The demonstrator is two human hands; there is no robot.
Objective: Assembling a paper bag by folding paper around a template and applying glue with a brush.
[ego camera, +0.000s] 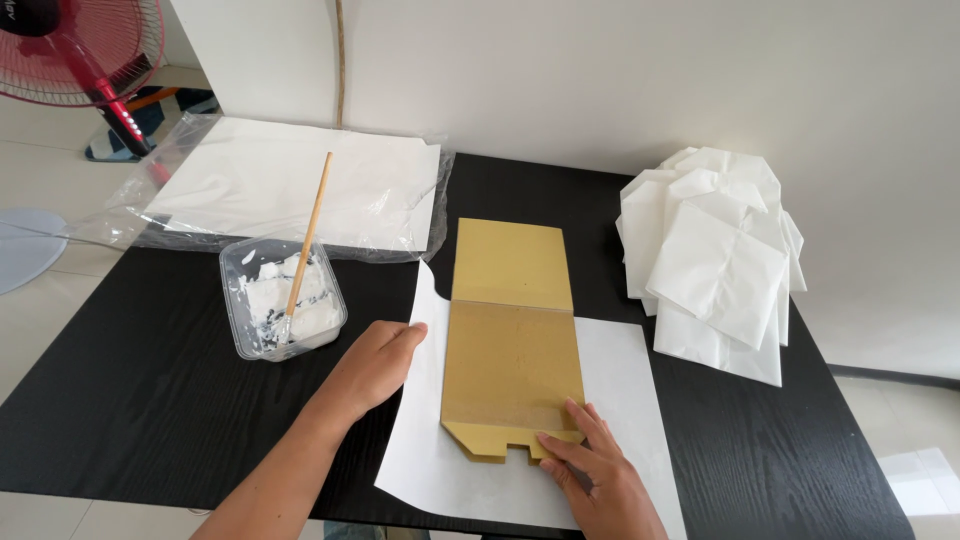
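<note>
A tan cardboard template (512, 340), creased across its middle, lies on a white paper sheet (620, 410) on the black table (130, 390). My left hand (375, 365) rests flat on the sheet's left edge, fingers together, touching the paper beside the cardboard. My right hand (595, 470) presses its fingertips on the cardboard's near right corner, close to the notched bottom edge. Neither hand grips anything.
A clear plastic tub of white paste (283, 297) with a wooden-handled brush (308, 235) stands left of the sheet. Behind it lies a plastic-wrapped stack of white paper (300, 185). A pile of folded white paper bags (715, 255) sits at the right. A red fan (85, 50) stands far left.
</note>
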